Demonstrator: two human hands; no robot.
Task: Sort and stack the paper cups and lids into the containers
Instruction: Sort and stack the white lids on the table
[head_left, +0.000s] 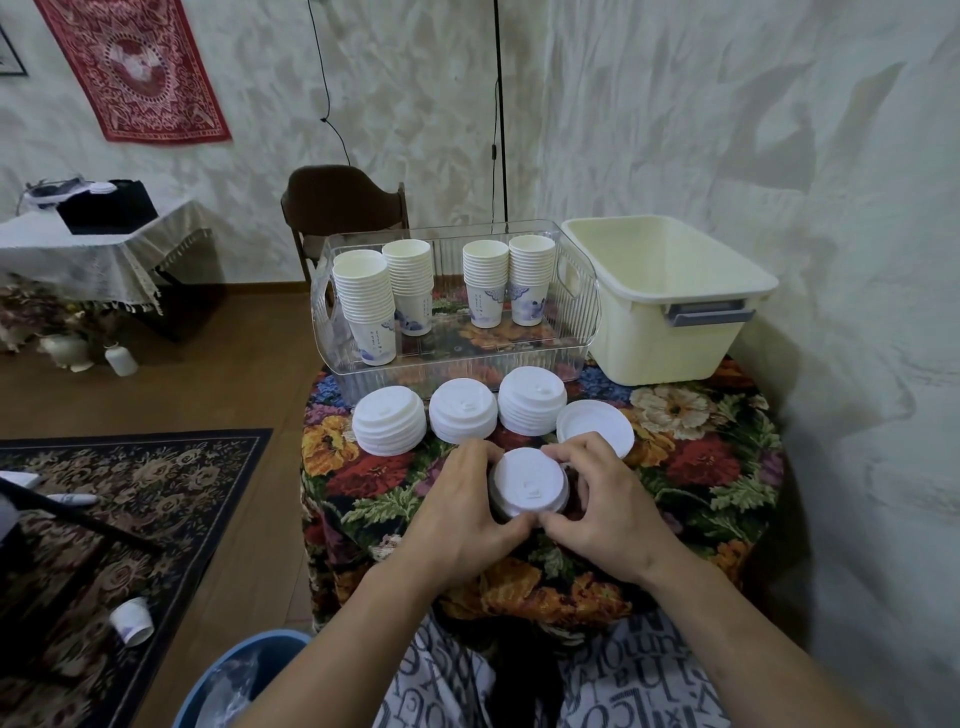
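Lid-stacking step: I am gripping a short lid stack (529, 486) between my left hand (462, 512) and right hand (605, 506), fingers curled round its rim, on the floral table (696, 467). Next, I judge, comes carrying it into the cream tub (670, 306).

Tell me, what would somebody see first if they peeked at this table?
Two hands in the middle: the left hand and right hand hold a stack of white lids over the flowery tablecloth. Behind them, three more lid piles line up in front of a clear bin holding four towers of paper cups. A cream tub stands to its right.
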